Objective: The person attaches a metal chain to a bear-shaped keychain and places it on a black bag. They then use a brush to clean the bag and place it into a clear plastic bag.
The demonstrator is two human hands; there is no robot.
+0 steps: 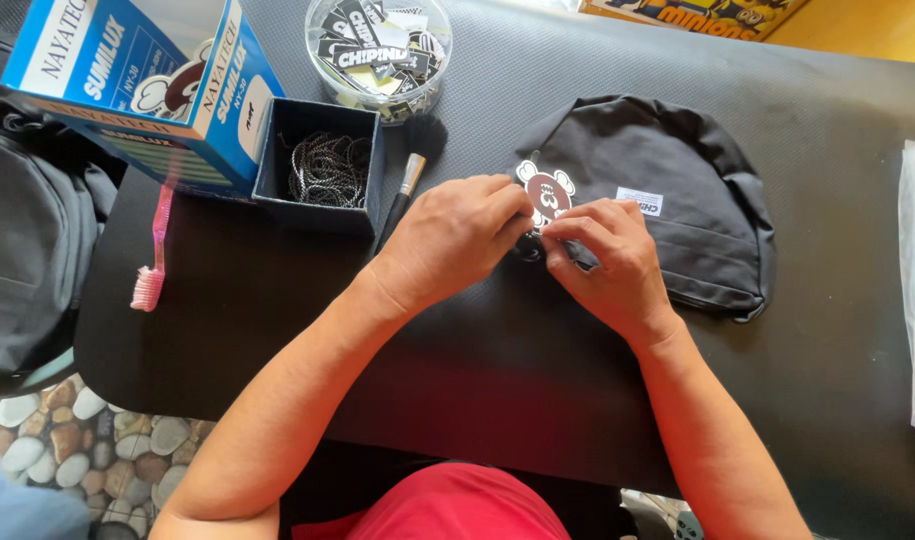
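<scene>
Between both pinching hands, left hand (455, 240) and right hand (605, 258), lies a charm (549, 194) on the black pouch (677, 190).

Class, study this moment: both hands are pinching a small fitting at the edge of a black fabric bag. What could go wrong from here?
1. The small dark fitting is pinched between the left hand and right hand; it might slip.
2. The left forearm lies near the open dark box of thin chains and the black-bristled brush; a sideways move could knock them.

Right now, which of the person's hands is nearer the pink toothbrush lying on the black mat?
Left. The left hand is nearer the pink toothbrush; the right hand lies farther away, beside the black pouch.
</scene>
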